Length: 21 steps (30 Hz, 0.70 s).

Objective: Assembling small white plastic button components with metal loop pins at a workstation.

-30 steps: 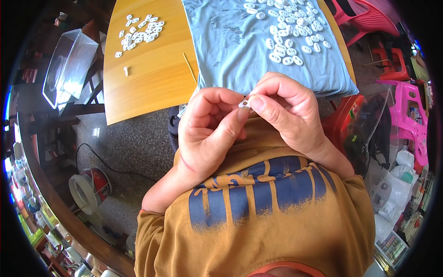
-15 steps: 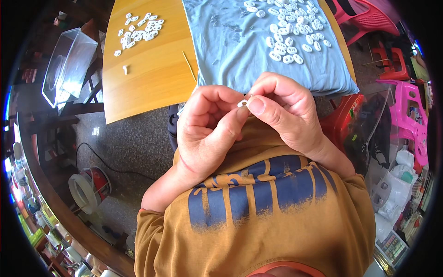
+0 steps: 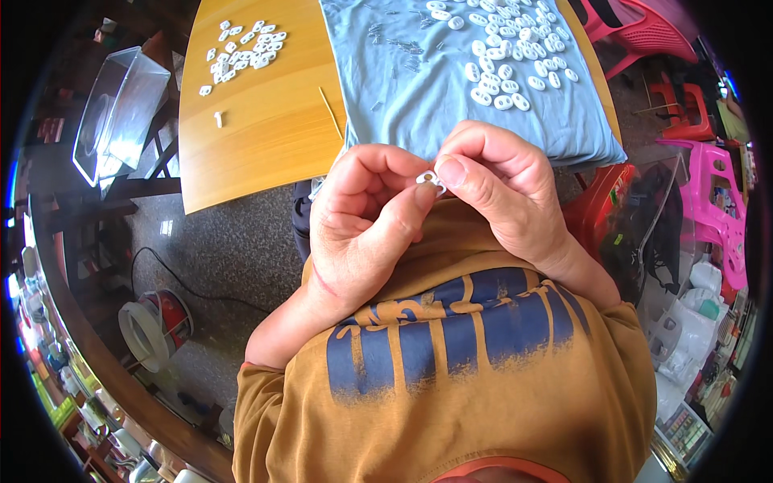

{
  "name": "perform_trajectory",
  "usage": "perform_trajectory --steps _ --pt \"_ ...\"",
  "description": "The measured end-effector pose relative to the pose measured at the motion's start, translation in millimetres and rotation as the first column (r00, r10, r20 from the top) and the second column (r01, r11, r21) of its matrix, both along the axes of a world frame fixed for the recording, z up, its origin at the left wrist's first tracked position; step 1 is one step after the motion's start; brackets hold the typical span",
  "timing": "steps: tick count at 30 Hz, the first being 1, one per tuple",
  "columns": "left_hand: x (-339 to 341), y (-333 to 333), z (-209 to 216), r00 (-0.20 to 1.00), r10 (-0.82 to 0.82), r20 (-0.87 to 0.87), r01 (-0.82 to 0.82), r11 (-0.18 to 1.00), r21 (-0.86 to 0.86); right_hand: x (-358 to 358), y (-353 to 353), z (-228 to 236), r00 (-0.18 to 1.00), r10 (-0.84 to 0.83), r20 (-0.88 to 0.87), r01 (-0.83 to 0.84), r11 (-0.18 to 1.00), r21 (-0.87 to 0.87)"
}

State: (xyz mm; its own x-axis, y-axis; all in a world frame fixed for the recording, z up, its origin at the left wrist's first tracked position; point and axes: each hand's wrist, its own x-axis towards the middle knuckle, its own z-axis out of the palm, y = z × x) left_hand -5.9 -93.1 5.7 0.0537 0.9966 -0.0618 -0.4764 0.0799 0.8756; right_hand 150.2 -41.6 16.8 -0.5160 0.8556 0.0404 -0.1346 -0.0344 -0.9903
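Observation:
Close in front of my chest, my left hand (image 3: pixel 366 213) pinches a small white plastic piece with holes (image 3: pixel 429 179) between thumb and forefinger. My right hand (image 3: pixel 503 189) is pinched shut right beside that piece, its thumb tip at the piece's right end. Whatever is between its fingertips is too small to make out. Beyond the hands, a light blue cloth (image 3: pixel 427 105) holds many white oval pieces with holes (image 3: pixel 505 72) and scattered tiny thin metal bits (image 3: pixel 403 52).
On the wooden table (image 3: pixel 258 153) to the left lie a cluster of small white pieces (image 3: pixel 254 52), a lone white peg-like piece (image 3: pixel 218 119) and a thin stick (image 3: pixel 330 113). A clear plastic box (image 3: pixel 121 113) stands far left. Pink (image 3: pixel 713 205) and red stools (image 3: pixel 596 197) are on the right.
My right hand has shifted slightly up and right, uncovering more of the white piece. The piece has turned a little in my left fingers.

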Motion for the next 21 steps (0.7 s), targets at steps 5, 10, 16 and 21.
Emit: perform_trajectory --steps 5,10,16,21 --pt "-0.3 -0.4 2.3 1.0 0.02 -0.008 -0.02 0.999 -0.032 2.1 1.2 -0.5 1.0 0.008 0.014 -0.009 0.999 0.049" --pt "-0.4 0.2 2.0 1.0 0.027 -0.001 -0.027 0.998 -0.051 2.0 2.3 0.9 0.998 -0.013 0.066 0.004 0.991 0.136" --pt "-1.2 -0.7 -1.0 0.999 0.032 -0.022 -0.033 0.999 -0.043 -0.2 2.9 -1.6 0.994 -0.052 0.099 0.026 0.969 0.246" --pt "0.8 -0.1 -1.5 0.999 0.04 -0.026 -0.042 0.997 -0.06 -0.2 2.2 -3.6 0.991 -0.064 0.121 0.03 0.964 0.264"
